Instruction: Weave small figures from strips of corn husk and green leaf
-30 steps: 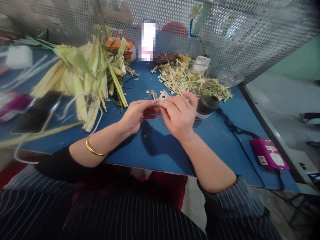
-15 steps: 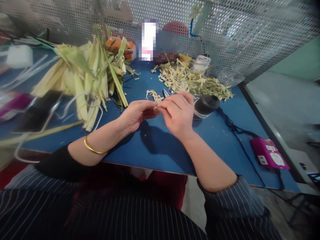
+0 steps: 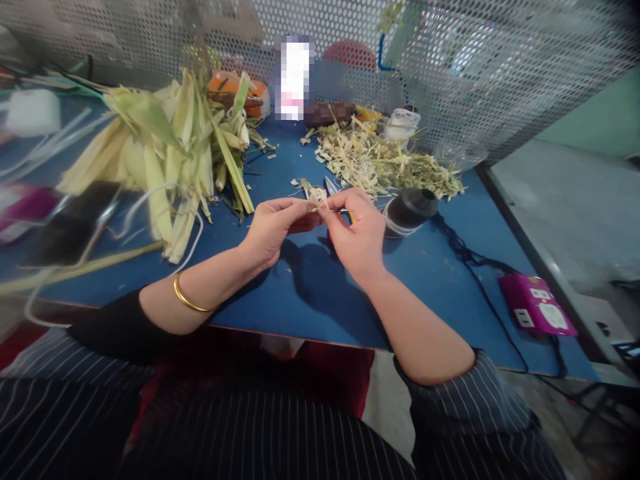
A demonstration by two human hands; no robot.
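Note:
Just above the blue table, my left hand (image 3: 270,233) and my right hand (image 3: 361,233) meet, fingertips pinched together on a small pale strip of corn husk (image 3: 315,208). Most of the strip is hidden by the fingers. Curled pale husk shreds (image 3: 317,193) show right behind the fingertips; whether they join the held strip I cannot tell. Partly covered by my right hand are scissors, their blade (image 3: 330,187) pointing away and a bit of red and yellow handle showing. A black cone of thread (image 3: 413,207) with white thread round its base stands right of that hand.
Corn husks (image 3: 165,147) lie heaped at the left, shredded husk (image 3: 385,160) at the back right. Also on the blue table (image 3: 320,300) are a pixelated upright screen (image 3: 295,77), a purple power strip (image 3: 537,305) with black cords, and a dark phone (image 3: 75,223) with a white cable.
My right hand has turned and its fingers have shifted, uncovering the scissors' handle. The pale curled shreds behind the fingertips have changed shape and sit slightly farther right.

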